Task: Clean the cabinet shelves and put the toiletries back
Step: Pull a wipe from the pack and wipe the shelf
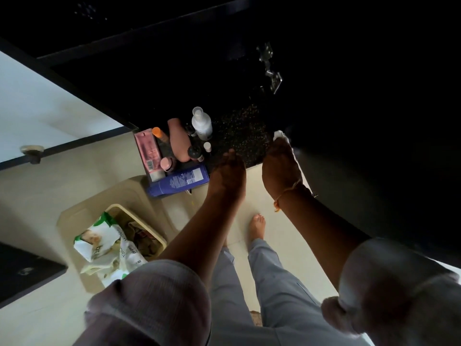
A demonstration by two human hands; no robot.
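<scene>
The dark speckled counter point(239, 131) fills the upper right, mostly in shadow. Below it lies pale floor tile point(37, 196), on which a beige bin point(82, 221) stands at lower left. The bin holds a crumpled white-and-green wipes packet point(99, 245); only fragments of its print show, and no full word can be read.

The toiletries are grouped at the counter's left corner:
- a blue tube point(178, 183) lying at the front edge, its back label too small to read;
- a pink tube point(148, 151) lying at the left side;
- a peach bottle point(178, 139);
- a white spray bottle point(201, 123), upright;
- an orange-capped bottle point(159, 134).

The left hand point(228, 171) rests at the counter edge just right of the blue tube, fingers relaxed and holding nothing. The right hand point(280, 163), with a thread on its wrist, is closed around a white cloth point(280, 134) pressed on the counter.
</scene>
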